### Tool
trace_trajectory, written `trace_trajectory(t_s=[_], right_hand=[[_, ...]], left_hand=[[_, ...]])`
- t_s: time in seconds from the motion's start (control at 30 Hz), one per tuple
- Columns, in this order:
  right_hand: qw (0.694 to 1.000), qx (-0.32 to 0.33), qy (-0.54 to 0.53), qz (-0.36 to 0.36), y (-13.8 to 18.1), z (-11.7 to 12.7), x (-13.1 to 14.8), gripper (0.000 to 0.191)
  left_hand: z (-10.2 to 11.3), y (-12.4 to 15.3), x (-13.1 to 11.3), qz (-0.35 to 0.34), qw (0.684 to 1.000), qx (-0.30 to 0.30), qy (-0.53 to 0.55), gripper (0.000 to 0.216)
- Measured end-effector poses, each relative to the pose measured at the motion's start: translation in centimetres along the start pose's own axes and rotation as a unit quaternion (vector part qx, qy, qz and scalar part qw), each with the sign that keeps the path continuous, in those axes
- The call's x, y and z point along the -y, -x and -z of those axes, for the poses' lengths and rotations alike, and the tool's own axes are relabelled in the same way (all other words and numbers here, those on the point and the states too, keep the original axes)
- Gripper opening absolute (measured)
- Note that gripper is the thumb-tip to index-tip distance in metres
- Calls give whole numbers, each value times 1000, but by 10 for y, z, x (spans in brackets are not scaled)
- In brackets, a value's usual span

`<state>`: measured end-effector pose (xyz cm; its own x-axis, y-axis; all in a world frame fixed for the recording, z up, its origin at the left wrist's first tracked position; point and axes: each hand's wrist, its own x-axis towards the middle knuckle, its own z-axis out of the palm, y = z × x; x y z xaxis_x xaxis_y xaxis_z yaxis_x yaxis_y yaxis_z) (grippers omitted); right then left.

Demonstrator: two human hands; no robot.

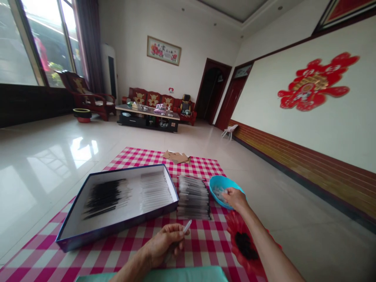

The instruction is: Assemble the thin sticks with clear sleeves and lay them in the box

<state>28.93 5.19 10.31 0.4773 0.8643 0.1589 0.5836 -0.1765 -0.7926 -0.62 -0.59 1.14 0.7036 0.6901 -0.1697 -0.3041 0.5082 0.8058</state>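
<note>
My left hand (pixel 164 244) is closed near the front of the checked cloth, pinching a small clear tube (pixel 187 226) between its fingers. My right hand (pixel 233 197) rests at the rim of a blue plastic bowl (pixel 219 188), with its fingertips over small pale pieces (pixel 219 192) in the bowl. A white-lined box with a dark blue rim (pixel 117 206) holds rows of slim black-ended items (pixel 102 197), blurred in this view. A neat stack of similar items (pixel 193 197) lies between the box and the bowl.
A pink-and-white checked cloth (pixel 202 246) covers the tiled floor, with flattened cardboard pieces (pixel 176 157) at its far edge. A red flower-shaped cushion (pixel 243 244) lies to the right and a green cushion (pixel 152 275) at the front. A low table and sofa stand far back.
</note>
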Motion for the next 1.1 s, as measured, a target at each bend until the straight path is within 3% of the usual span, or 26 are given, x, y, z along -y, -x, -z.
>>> trace_trajectory(t_s=[0.1, 0.17, 0.33, 0.43, 0.6, 0.7, 0.77, 0.83, 0.87, 0.97, 1.1], right_hand=[[999, -45, 19, 4, -9, 3, 4, 8], [998, -50, 9, 32, 4, -1, 9, 12], [990, 19, -80, 114, 87, -40, 17, 31], [985, 57, -122, 106, 138, -72, 6, 30], [979, 79, -136, 130, 168, -101, -22, 28], [978, 72, -134, 146, 166, -103, -31, 26], [976, 69, -133, 157, 164, -102, -32, 25], [975, 76, -128, 167, 163, -102, -33, 23], [974, 78, -128, 172, 164, -102, -33, 23], [972, 63, -144, 173, 164, -105, -33, 22], [971, 63, -162, 162, 164, -104, -29, 23]], left_hand=[[1, 0, 1, -1, 1000, 6, 14, 24], [1, 0, 0, -5, 1000, 8, 21, 23], [-2, -1, -2, -28, 999, 1, 47, 24], [-6, 2, -4, -61, 997, 1, 42, 26], [-14, 18, -36, -117, 984, 6, -135, 32], [-9, 21, -82, -152, 937, -47, -311, 32], [1, 16, -115, -170, 859, -152, -458, 26], [14, 6, -139, -114, 762, -247, -588, 22], [21, 0, -146, -88, 744, -261, -609, 21], [38, -16, -149, -17, 741, -250, -623, 16], [47, -29, -132, 48, 752, -223, -618, 15]])
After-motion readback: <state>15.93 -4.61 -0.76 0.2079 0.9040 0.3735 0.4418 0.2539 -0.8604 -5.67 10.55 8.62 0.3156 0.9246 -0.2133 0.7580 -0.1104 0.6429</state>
